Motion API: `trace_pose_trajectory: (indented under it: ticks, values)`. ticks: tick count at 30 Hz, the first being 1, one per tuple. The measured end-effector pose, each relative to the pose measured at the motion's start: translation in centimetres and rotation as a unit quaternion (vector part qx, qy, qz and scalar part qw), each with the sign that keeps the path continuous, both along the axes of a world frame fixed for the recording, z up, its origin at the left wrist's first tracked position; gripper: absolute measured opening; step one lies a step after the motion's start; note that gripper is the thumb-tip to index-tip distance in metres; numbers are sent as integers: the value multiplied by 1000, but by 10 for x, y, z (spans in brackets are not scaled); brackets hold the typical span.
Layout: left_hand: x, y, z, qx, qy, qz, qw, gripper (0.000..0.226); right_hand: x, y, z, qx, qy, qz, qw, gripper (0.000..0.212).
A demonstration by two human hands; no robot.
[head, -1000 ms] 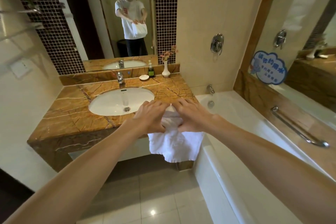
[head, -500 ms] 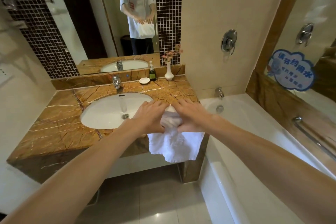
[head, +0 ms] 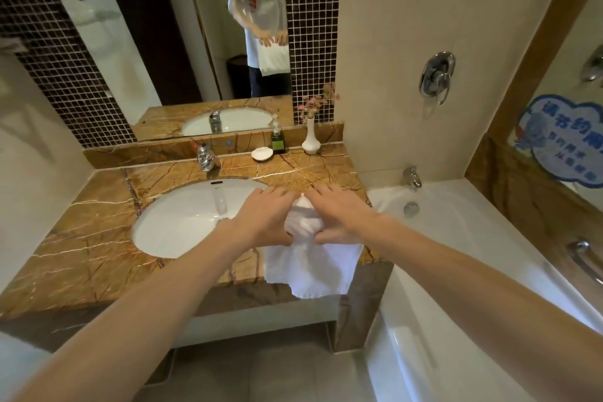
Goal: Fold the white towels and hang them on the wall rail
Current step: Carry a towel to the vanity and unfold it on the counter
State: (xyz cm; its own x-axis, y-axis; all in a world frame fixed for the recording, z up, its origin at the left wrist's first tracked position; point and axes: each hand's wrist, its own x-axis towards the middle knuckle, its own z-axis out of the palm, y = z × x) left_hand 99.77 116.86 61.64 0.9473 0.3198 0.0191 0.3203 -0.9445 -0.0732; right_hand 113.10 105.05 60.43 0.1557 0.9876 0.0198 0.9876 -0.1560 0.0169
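Cloud sign (head: pixel 563 140): blue, white Chinese characters, top line partly legible "请节约用", cut off by the frame edge; smaller lines too blurred.

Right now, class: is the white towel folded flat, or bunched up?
Bunched at the top: both hands, left hand and right hand, squeeze the white towel into a wad, and its lower part hangs loose, not folded flat.

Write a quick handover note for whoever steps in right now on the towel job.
Left hand: shut on the white towel, gripping its bunched top.
Right hand: same grip from the other side.
Towel: held in front of the counter, lower part hanging loose near the counter's front edge by the bathtub.
Done: one towel partly gathered.
Left: finish folding, hang it; the wall rail isn't clearly in view.
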Motion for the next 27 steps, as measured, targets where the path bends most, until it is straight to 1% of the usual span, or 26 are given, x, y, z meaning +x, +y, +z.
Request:
trace_pose_trajectory:
  ticks: [6, 18, 27]
  values:
    - [24, 40, -11, -3, 2, 5, 1000, 88, 24, 40, -9, -12, 29, 4, 1000, 69]
    - [81, 136, -30, -47, 3, -9, 999, 86, 78, 131, -20, -28, 12, -8, 1000, 65]
    - [110, 184, -42, -62, 3, -33, 998, 84, 103, 174, -30, -40, 23, -28, 999, 73]
